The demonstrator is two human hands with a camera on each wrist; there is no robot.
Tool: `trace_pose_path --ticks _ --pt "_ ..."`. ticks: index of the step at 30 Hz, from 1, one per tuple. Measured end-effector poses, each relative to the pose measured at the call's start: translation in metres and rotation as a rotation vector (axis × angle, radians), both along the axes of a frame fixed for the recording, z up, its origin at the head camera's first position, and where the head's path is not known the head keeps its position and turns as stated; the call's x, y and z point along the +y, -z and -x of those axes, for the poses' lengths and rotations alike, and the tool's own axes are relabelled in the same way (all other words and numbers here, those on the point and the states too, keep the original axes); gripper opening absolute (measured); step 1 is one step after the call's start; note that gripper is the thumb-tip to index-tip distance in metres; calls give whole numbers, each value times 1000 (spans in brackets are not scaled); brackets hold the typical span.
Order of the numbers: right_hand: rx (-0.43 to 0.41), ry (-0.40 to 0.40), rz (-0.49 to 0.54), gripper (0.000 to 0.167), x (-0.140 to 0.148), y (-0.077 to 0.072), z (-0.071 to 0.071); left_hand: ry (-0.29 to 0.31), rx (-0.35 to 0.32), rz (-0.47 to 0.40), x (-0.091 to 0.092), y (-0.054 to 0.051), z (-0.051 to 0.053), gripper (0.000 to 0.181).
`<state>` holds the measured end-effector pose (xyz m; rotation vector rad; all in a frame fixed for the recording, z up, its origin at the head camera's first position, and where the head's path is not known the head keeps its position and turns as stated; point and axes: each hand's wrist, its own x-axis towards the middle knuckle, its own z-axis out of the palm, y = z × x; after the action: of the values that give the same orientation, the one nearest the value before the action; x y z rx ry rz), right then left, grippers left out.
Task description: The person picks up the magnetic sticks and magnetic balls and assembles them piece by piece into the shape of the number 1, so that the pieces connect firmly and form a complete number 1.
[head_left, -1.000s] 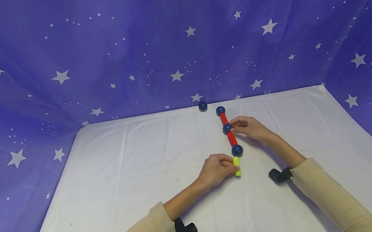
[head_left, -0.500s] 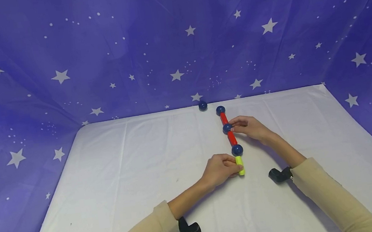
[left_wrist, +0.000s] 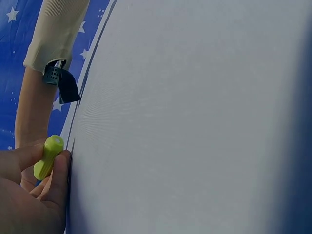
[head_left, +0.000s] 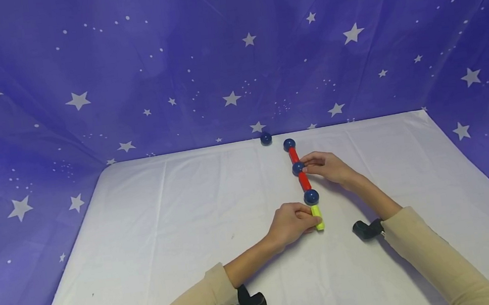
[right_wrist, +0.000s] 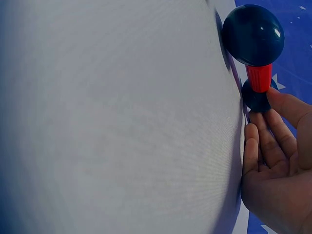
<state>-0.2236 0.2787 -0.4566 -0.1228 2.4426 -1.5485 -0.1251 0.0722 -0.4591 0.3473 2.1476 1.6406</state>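
Observation:
Three blue balls and two red rods form a line on the table in the head view: far ball (head_left: 289,145), far rod (head_left: 294,155), middle ball (head_left: 298,168), near rod (head_left: 304,182) and near ball (head_left: 311,197). My right hand (head_left: 330,168) pinches the middle ball from the right. My left hand (head_left: 291,224) pinches a yellow-green rod (head_left: 317,218), its far end at the near ball; whether they touch I cannot tell. The left wrist view shows this rod (left_wrist: 48,158) between thumb and fingers. In the right wrist view the near ball (right_wrist: 253,35) stands beyond my fingertips.
Another blue ball (head_left: 266,139) lies by itself at the table's back edge, left of the line. A white cloth covers the table (head_left: 185,195). A purple star-patterned curtain (head_left: 197,66) rises behind it. Dark devices (head_left: 252,301) are strapped at both wrists.
My left hand has moved slightly right with the yellow-green rod, which now slants a little, its near end farther right. My right hand and the line of balls and rods have stayed put.

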Motion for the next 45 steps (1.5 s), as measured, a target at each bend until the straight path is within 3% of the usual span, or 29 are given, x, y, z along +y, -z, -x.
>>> trace_pose_path --ticks 16,45 --pt "-1 -5 -3 37 1 1 1 -17 -54 -42 4 -3 1 15" --pt "-2 -2 -15 38 1 2 1 -40 -98 -75 9 4 8 15"
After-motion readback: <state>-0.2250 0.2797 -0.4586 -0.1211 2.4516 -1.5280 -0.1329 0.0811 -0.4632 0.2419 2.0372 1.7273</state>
